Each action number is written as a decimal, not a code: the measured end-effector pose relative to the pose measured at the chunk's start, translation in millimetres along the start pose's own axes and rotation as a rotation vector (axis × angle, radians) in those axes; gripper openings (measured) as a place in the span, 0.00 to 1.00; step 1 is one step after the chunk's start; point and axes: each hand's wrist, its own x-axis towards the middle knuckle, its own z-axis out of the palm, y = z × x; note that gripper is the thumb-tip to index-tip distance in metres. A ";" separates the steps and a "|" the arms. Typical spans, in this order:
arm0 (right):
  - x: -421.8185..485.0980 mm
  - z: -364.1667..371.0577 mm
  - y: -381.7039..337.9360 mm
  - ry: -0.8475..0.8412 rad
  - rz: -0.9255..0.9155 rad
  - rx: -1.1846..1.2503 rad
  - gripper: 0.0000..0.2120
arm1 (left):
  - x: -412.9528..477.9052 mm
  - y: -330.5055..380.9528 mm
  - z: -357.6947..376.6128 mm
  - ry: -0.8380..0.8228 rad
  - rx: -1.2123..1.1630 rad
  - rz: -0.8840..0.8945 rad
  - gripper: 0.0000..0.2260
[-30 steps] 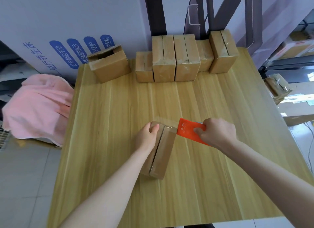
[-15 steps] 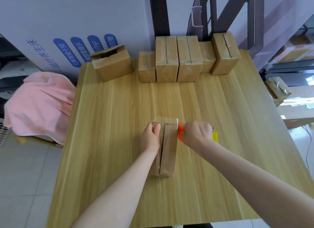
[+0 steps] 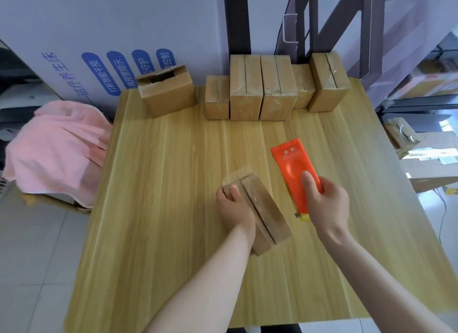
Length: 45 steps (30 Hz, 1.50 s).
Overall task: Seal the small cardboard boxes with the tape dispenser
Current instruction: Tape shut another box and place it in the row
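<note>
A pink cloth [image 3: 57, 149] lies bunched at the left edge of the frame, off the light wooden surface [image 3: 161, 184]. In the upper left of the surface an open-topped box [image 3: 168, 94] stands with its flaps loose. To its right, along the top edge, a row of cardboard boxes [image 3: 262, 92] stands close together, glossy tape showing across several of them.

Just right of the frame's centre, the left hand [image 3: 234, 208] holds a small cardboard box [image 3: 265, 208] that lies on the surface at a slant. The hand's grip is closed on the box, with fingers wrapped over its left edge and the thumb on top beside the centre seam.

Just to the right and clear of that box, the right hand [image 3: 324, 203] has its grip closed around the lower part of the orange tape dispenser [image 3: 292, 169]. The thumb lies across its face, and the broad end points toward the top of the frame. Whether the dispenser touches the surface cannot be told.
</note>
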 end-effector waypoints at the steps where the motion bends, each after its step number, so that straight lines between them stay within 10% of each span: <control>1: -7.3 2.0 -3.0 0.022 0.011 0.088 0.24 | -1.0 -1.1 0.9 0.020 -0.003 -0.010 0.18; 8: -28.6 26.6 11.5 0.079 0.157 0.234 0.24 | -2.8 -9.7 -18.6 -0.156 -0.100 -0.020 0.26; 17: -28.6 26.8 17.3 0.072 0.137 0.246 0.22 | 13.5 17.3 -47.4 -0.349 0.576 1.021 0.13; 32: -30.1 31.0 17.9 0.052 0.107 0.270 0.21 | 33.0 75.6 -8.9 -0.641 1.479 0.777 0.18; 45: -33.7 29.6 11.5 0.041 0.075 0.230 0.23 | 56.6 106.8 17.4 -1.039 1.712 0.642 0.23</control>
